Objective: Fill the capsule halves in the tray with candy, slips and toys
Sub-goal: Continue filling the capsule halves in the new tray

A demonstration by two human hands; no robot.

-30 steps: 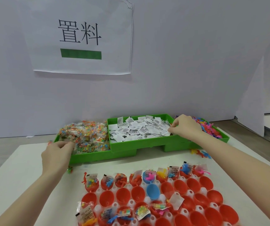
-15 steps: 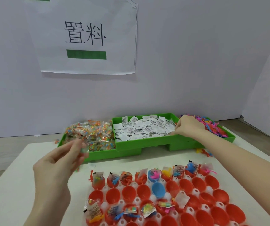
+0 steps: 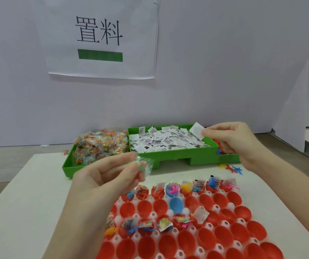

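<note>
A person's left hand [image 3: 110,174] pinches a clear candy packet [image 3: 144,165] just above the far edge of the capsule tray [image 3: 213,207]. The right hand [image 3: 230,141] pinches a white paper slip [image 3: 196,130] over the green slip bin [image 3: 170,156]. Empty red capsule halves [image 3: 144,208] lie directly below the left fingertips. Both items are best lowered into one empty half, then released gently so neither springs out.
</note>
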